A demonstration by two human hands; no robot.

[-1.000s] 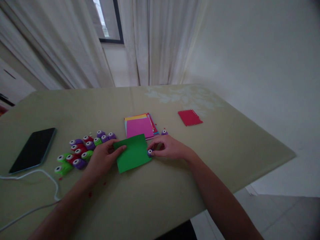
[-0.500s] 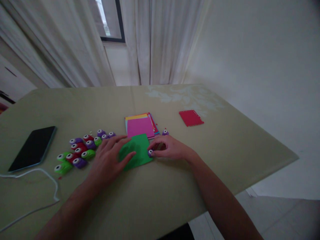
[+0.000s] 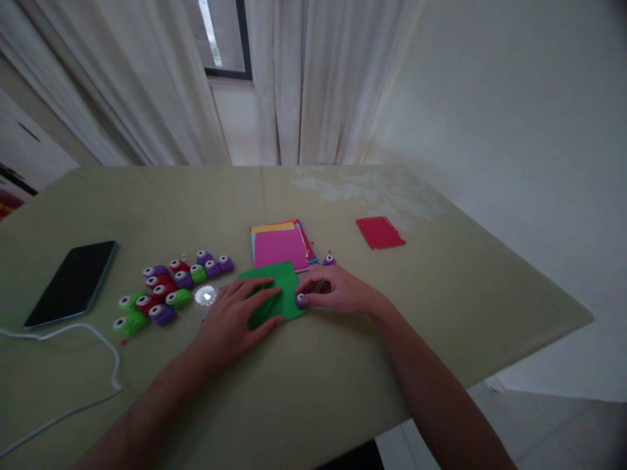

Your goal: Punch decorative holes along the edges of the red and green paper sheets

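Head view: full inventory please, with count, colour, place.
One-eyed gadgets, loose: 14 clustered left (6 purple, 4 red, 4 green)
Lone gadget: 1, purple, right of stack
Held gadget: 1, purple, at green sheet's right edge
Green sheet: 1, centre
Paper stack: 1, pink on top, behind green sheet
Red sheet: 1, notched edges, far right
Round shiny thing: 1, silvery, left of left hand
Tablet: 1, black, far left
Cable: 1, white, lower left
Red scraps: several, scattered
Table: 1, beige-green
Curtains, window: pale, dark-framed, behind
Left hand: 1, on green sheet
Right hand: 1, gripping held gadget
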